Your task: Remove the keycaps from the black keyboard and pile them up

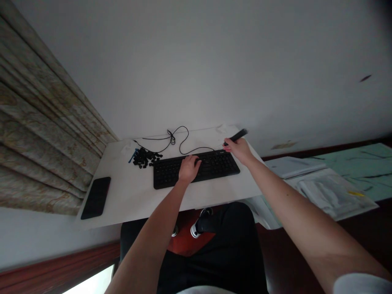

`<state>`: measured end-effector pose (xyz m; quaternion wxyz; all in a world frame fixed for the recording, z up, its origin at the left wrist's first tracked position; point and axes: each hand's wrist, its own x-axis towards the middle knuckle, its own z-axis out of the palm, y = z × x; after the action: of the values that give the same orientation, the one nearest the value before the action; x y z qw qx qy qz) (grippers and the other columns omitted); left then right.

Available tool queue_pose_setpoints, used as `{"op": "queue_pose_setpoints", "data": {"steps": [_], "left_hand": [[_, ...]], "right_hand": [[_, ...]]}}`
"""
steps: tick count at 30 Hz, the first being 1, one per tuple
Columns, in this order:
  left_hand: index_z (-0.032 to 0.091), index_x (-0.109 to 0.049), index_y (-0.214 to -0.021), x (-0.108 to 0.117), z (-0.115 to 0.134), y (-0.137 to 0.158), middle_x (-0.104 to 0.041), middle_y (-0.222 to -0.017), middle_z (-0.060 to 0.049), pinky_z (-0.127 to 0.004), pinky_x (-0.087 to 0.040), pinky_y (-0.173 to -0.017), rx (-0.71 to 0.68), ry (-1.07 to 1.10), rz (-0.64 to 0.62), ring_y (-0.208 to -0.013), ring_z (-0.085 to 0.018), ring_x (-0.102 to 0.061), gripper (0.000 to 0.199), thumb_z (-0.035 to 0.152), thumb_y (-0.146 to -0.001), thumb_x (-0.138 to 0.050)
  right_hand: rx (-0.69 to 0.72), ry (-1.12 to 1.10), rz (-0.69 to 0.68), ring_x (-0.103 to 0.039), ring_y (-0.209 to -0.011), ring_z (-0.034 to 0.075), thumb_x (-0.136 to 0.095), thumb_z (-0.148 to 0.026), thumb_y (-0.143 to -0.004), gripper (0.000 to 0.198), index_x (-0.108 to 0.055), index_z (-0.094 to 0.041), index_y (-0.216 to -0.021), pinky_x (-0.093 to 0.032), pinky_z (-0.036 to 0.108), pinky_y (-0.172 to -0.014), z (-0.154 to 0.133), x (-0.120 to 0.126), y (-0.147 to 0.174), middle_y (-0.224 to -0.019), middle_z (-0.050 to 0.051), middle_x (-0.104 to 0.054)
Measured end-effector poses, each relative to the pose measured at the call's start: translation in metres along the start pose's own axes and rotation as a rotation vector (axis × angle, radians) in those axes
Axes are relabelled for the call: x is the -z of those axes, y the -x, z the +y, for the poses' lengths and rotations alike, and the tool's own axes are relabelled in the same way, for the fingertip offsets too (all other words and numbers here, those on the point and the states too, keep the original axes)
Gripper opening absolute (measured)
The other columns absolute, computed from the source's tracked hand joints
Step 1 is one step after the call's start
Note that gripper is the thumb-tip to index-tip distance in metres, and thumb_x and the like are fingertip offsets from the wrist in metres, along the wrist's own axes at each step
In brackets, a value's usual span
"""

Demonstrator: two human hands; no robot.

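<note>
A black keyboard (211,166) lies on the white table, its long side facing me. My left hand (189,168) rests on its middle keys, fingers laid flat and thumb apart, hiding some of them. Above the keyboard's far right corner, my right hand (239,149) is closed around a black brush (239,135), bristles pointing up and to the right. A heap of loose black keycaps (143,157) lies beyond the keyboard's left end, with a slim blue tool (132,155) at its left edge.
The keyboard's black cable (183,141) loops across the back of the white table (131,200). A black phone-like slab (96,197) lies at the left edge, near the patterned curtain (45,122). Clear plastic packaging (333,192) and a pale box (294,166) sit to the right.
</note>
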<state>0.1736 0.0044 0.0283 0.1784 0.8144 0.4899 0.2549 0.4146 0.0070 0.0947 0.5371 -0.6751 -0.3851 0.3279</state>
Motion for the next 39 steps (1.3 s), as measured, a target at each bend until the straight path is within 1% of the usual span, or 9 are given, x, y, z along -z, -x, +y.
{"op": "queue_pose_setpoints", "data": {"steps": [3, 8, 14, 18, 21, 25, 29, 34, 39], "left_hand": [[0.019, -0.066, -0.118, 0.000, 0.002, -0.001, -0.070, -0.118, -0.010, -0.037, -0.045, -0.101, 0.005, -0.010, -0.002, -0.115, -0.023, -0.063, 0.029, 0.035, -0.105, -0.046], [0.018, -0.065, -0.119, 0.001, 0.003, -0.001, -0.071, -0.114, -0.011, -0.038, -0.046, -0.101, 0.043, 0.006, 0.003, -0.113, -0.024, -0.064, 0.030, 0.034, -0.106, -0.043], [0.017, -0.066, -0.116, 0.005, 0.001, 0.000, -0.074, -0.106, -0.009, -0.032, -0.052, -0.091, 0.170, 0.298, 0.179, -0.098, -0.020, -0.069, 0.030, 0.035, -0.105, -0.043], [0.018, -0.066, -0.116, 0.025, -0.006, -0.006, -0.075, -0.104, -0.007, -0.028, -0.055, -0.084, 0.251, 0.440, 0.254, -0.089, -0.017, -0.070, 0.028, 0.035, -0.101, -0.051], [0.020, -0.070, -0.115, 0.058, -0.026, -0.012, -0.076, -0.104, -0.006, -0.030, -0.055, -0.083, 0.225, 0.332, 0.153, -0.083, -0.018, -0.070, 0.027, 0.035, -0.094, -0.061], [0.021, -0.073, -0.107, 0.106, -0.069, -0.013, -0.075, -0.096, -0.006, -0.035, -0.054, -0.089, 0.224, -0.028, 0.084, -0.089, -0.022, -0.069, 0.021, 0.027, -0.088, -0.065], [0.020, -0.074, -0.100, 0.135, -0.107, -0.006, -0.074, -0.092, -0.007, -0.035, -0.052, -0.079, 0.308, -0.296, 0.007, -0.088, -0.025, -0.068, 0.016, 0.024, -0.085, -0.069], [0.015, -0.069, -0.116, 0.135, -0.117, 0.004, -0.071, -0.112, -0.014, -0.039, -0.052, -0.084, 0.298, -0.432, 0.025, -0.100, -0.030, -0.066, 0.030, 0.025, -0.088, -0.067], [0.016, -0.064, -0.125, 0.103, -0.076, 0.003, -0.064, -0.125, -0.016, -0.046, -0.049, -0.097, 0.168, -0.423, 0.084, -0.118, -0.033, -0.059, 0.034, 0.023, -0.093, -0.056]], "right_hand": [[-0.045, -0.169, 0.237, -0.069, -0.055, 0.014, -0.070, -0.026, -0.088, 0.018, -0.068, -0.012, -0.077, -0.055, 0.019, -0.050, 0.041, 0.021, 0.009, -0.063, 0.006, -0.071], [-0.124, -0.308, 0.357, -0.065, -0.050, 0.014, -0.072, -0.038, -0.085, 0.027, -0.067, -0.013, -0.074, -0.053, 0.021, -0.046, 0.087, 0.036, 0.020, -0.058, 0.005, -0.069], [-0.098, -0.289, 0.396, -0.058, -0.042, 0.012, -0.072, -0.043, -0.081, 0.032, -0.065, -0.014, -0.072, -0.050, 0.022, -0.042, 0.101, 0.038, 0.012, -0.053, 0.003, -0.065], [-0.091, -0.264, 0.407, -0.058, -0.042, 0.012, -0.071, -0.042, -0.081, 0.030, -0.065, -0.014, -0.072, -0.051, 0.022, -0.044, 0.102, 0.038, 0.011, -0.053, 0.002, -0.065], [-0.090, -0.258, 0.407, -0.059, -0.043, 0.013, -0.071, -0.043, -0.081, 0.031, -0.065, -0.014, -0.073, -0.051, 0.023, -0.044, 0.103, 0.039, 0.013, -0.053, 0.003, -0.065], [-0.088, -0.255, 0.406, -0.059, -0.044, 0.014, -0.071, -0.045, -0.080, 0.032, -0.065, -0.015, -0.073, -0.052, 0.025, -0.045, 0.102, 0.039, 0.014, -0.054, 0.003, -0.065], [-0.093, -0.226, 0.421, -0.059, -0.043, 0.014, -0.071, -0.044, -0.079, 0.031, -0.065, -0.015, -0.072, -0.052, 0.025, -0.046, 0.101, 0.039, 0.015, -0.052, 0.002, -0.064], [-0.084, -0.238, 0.410, -0.059, -0.043, 0.014, -0.070, -0.043, -0.078, 0.029, -0.066, -0.015, -0.073, -0.052, 0.025, -0.047, 0.101, 0.039, 0.014, -0.052, 0.002, -0.065], [-0.073, -0.225, 0.403, -0.060, -0.045, 0.014, -0.071, -0.047, -0.078, 0.033, -0.064, -0.015, -0.072, -0.051, 0.025, -0.047, 0.105, 0.040, 0.012, -0.052, 0.002, -0.064]]}}
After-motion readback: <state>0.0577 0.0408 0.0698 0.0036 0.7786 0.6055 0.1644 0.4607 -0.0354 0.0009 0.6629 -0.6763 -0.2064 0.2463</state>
